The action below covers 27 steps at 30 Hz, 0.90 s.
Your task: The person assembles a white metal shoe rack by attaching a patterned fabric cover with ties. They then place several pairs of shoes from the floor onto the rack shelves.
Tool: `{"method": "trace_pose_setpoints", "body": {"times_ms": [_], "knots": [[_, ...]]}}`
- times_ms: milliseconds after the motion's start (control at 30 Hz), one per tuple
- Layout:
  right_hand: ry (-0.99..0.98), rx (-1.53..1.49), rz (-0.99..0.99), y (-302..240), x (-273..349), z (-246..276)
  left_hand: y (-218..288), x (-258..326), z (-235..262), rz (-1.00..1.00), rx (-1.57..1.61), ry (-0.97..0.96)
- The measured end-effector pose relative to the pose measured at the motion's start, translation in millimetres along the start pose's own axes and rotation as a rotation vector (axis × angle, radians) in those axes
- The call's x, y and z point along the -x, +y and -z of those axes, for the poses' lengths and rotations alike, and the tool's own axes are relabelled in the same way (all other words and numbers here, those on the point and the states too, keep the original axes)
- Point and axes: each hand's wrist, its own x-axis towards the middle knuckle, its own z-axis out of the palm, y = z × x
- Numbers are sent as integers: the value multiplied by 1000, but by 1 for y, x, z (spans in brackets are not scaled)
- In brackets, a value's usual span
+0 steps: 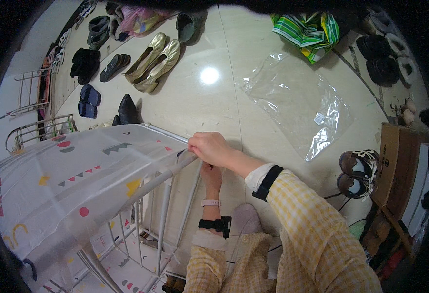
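The right hand [209,146] was seen closed over the top front rail of a white metal rack [163,215], fingers wrapped around the tube and pinching the edge of the translucent patterned cover [68,180] against it. The grip sat at the corner, judged to be where the cover needed tension to seat over the frame. The left hand [210,176] was held just below and behind the right, beside the rack's upright post; it appeared curled toward the cover's hanging edge, but whether it actually gripped anything could not be told, since the right hand hid most of it.

The cover was draped over the rack top and left side, with the front face not yet covered, so the bars and lower shelves showed through.

On the tiled floor [209,102] beyond the rack, an empty clear plastic bag [297,107] lay flat, well apart from the rack. Gold flat shoes [153,61], a black pointed shoe [127,110] and dark slippers [88,101] were noted along the far left. A cardboard box [395,161] stood at the right.
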Motion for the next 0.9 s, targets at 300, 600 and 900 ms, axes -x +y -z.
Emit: {"method": "trace_pose_setpoints", "body": {"times_ms": [300, 600, 900], "knots": [[48, -421, -322, 3, -10, 16, 3, -3, 16, 48, 38, 56], [-17, -73, -152, 14, -24, 34, 10, -5, 24, 61, -12, 46], [-32, -88, -192, 12, -22, 38, 5, -6, 29, 33, -24, 11]]}}
